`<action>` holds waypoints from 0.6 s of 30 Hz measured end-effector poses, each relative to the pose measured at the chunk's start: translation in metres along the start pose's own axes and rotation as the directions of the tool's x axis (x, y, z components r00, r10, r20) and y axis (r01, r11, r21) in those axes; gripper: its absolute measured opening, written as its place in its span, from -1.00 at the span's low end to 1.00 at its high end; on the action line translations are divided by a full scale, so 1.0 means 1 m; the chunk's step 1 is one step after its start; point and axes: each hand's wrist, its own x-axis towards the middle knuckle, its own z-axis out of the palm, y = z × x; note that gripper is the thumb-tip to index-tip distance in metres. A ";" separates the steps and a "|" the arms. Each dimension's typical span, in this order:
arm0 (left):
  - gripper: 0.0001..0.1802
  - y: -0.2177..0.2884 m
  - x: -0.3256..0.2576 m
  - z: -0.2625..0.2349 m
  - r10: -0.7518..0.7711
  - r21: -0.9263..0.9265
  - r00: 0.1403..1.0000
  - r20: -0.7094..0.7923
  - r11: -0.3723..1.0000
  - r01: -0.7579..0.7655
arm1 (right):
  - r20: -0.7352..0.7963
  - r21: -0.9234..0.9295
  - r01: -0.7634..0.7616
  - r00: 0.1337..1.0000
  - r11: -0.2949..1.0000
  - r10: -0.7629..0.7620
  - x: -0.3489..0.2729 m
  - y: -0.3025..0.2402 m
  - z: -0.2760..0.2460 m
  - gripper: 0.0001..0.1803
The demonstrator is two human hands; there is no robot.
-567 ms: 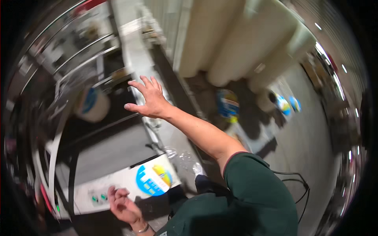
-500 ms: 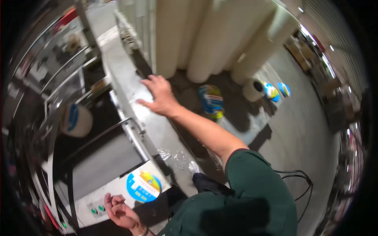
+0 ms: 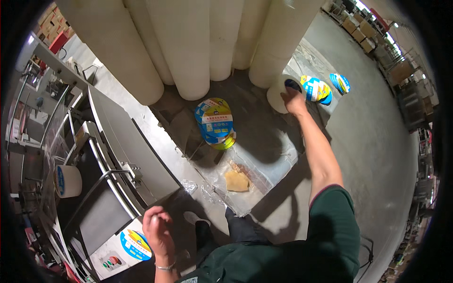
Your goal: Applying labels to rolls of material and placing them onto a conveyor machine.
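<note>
Short white roll: it stands on the floor past the plastic sheet, against the tall rolls. My left hand is curled, empty; my right-hand fingers grip its rim. At full stretch, I might tip it.

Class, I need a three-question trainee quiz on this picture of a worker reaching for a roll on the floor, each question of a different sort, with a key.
1. True or false: the right hand rests on top of a short white roll standing on the floor.
2. Multiple choice: the left hand is A) gripping a tall roll, B) loosely closed and holding nothing visible, beside the grey machine, C) on the floor.
3. What lies on the floor between the tall white rolls and the clear plastic sheet?

Key: 1 true; 2 B; 3 a stack of round blue and yellow labels.
</note>
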 end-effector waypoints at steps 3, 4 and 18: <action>-0.76 0.008 0.014 0.044 -0.041 0.222 0.988 0.151 0.975 0.007 | 0.163 0.467 -0.029 0.985 0.884 -0.053 -0.041 -0.058 -0.078 -0.50; -0.76 0.011 0.021 0.057 -0.053 0.282 0.967 0.247 0.959 -0.020 | 0.284 0.690 -0.093 0.947 0.718 -0.151 -0.066 -0.075 -0.103 -0.54; -0.36 -0.036 0.000 -0.031 -0.382 -0.325 0.896 0.226 0.837 0.440 | 0.152 0.212 0.427 0.874 0.879 -0.461 -0.143 -0.241 0.100 -0.24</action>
